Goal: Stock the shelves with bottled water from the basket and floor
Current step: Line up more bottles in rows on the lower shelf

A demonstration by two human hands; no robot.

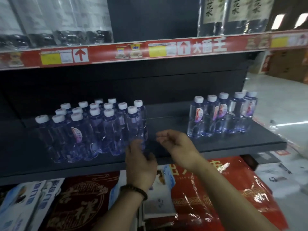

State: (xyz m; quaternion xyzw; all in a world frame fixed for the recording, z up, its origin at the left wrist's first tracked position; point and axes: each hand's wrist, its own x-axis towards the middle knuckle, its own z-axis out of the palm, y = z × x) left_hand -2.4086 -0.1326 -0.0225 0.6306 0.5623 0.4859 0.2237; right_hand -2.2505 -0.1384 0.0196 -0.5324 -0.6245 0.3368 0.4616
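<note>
Several small clear water bottles with white caps (93,130) stand in rows on the left half of the dark shelf (168,124). A second, smaller group of the same bottles (220,117) stands at the shelf's right end. My left hand (141,164), with a bead bracelet on the wrist, reaches to the shelf's front edge, its fingertips at the base of the left group's rightmost bottle (135,124). My right hand (176,144) hovers over the bare gap between the two groups, fingers loosely curled and empty. No basket is in view.
The shelf above, with a red price strip (150,49), carries large wrapped water bottles (58,22) on the left and labelled packs (233,14) on the right. Red and white bagged goods (200,197) lie under the shelf. Pale floor (275,100) and cartons are at the right.
</note>
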